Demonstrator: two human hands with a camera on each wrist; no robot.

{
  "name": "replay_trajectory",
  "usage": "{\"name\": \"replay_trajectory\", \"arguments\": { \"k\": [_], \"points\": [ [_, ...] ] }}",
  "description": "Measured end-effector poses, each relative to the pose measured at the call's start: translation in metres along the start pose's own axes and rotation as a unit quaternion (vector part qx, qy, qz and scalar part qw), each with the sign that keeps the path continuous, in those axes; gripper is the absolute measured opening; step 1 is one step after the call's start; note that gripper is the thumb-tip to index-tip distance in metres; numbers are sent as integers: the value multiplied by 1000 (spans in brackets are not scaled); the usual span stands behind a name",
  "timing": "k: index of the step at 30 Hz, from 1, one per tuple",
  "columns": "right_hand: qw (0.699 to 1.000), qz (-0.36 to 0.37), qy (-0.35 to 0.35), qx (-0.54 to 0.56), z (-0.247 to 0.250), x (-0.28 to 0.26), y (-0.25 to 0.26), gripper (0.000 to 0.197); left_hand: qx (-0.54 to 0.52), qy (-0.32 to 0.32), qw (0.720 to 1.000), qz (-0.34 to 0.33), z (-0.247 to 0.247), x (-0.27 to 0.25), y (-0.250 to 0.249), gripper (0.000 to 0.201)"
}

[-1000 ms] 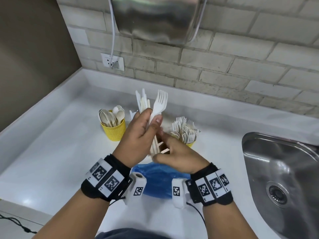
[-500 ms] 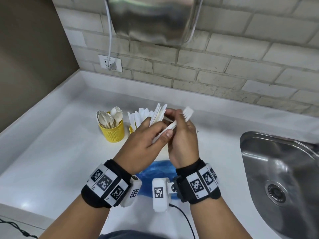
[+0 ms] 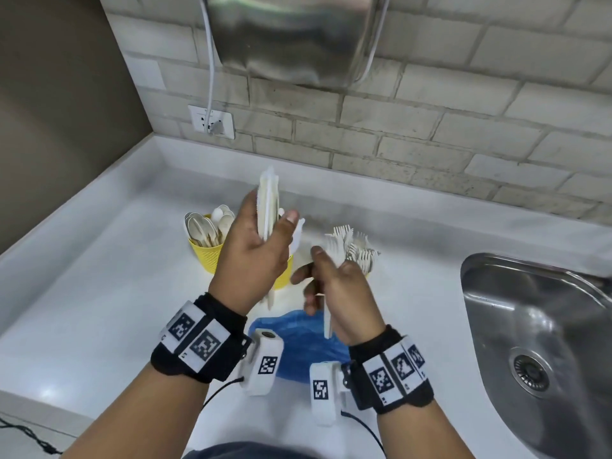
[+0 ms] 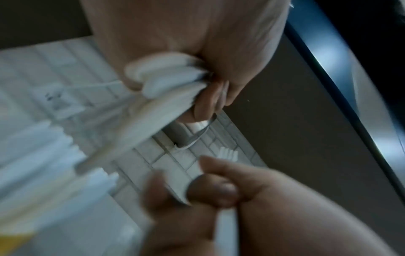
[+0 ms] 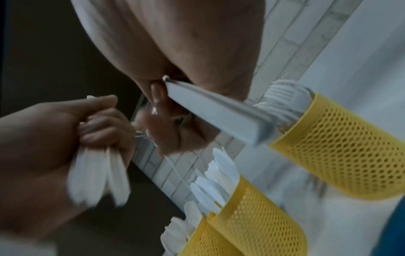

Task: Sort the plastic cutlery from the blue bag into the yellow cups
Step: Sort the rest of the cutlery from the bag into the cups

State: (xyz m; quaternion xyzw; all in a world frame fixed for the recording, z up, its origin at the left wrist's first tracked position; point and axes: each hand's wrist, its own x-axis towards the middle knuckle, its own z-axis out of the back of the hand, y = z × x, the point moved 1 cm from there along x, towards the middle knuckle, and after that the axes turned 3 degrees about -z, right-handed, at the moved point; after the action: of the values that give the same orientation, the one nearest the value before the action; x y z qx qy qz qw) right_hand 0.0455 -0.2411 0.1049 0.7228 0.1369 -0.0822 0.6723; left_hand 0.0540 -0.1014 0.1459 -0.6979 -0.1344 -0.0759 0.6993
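Fork (image 3: 332, 260) | now pulled apart from left hand (image 3: 252, 256) bundle (image 3: 267, 207) | right hand (image 3: 344, 298) fingers grip it

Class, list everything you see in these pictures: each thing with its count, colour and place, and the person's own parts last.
Cups: three, yellow, on the counter.
Spoons: many, white, in the left cup.
Forks: many, white, in the right cup.
Bag: one, blue, on the counter below the hands.
Sink: one, steel, right.
Socket: one, white, on the brick wall.
Left hand: grips a white cutlery bundle.
Right hand: holds one fork.
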Motion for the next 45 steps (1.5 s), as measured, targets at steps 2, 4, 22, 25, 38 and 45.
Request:
{"name": "replay_trajectory", "arguments": {
  "k": [2, 4, 22, 25, 38, 45],
  "points": [
    [997, -40, 50, 50, -9, -3, 2, 44, -66, -4, 998, 16, -6, 2, 2, 15],
    [988, -70, 85, 112, -13, -3, 6, 40, -64, -6, 998, 2, -10, 2, 5, 25],
    [999, -2, -6, 39, -14, 15, -4, 39, 44, 131, 989, 47, -1, 9, 18, 23],
    [993, 87, -57, -62, -12, 22, -10, 40, 76, 135, 985, 75, 9, 11, 17, 16],
    [986, 112, -120, 24, 15, 27, 2, 26, 274, 81, 958, 6, 53, 44, -2, 3],
    [982, 98, -141, 84, 39, 20, 20, 28, 399, 86, 912, -39, 63, 65, 20, 3]
  ]
}}
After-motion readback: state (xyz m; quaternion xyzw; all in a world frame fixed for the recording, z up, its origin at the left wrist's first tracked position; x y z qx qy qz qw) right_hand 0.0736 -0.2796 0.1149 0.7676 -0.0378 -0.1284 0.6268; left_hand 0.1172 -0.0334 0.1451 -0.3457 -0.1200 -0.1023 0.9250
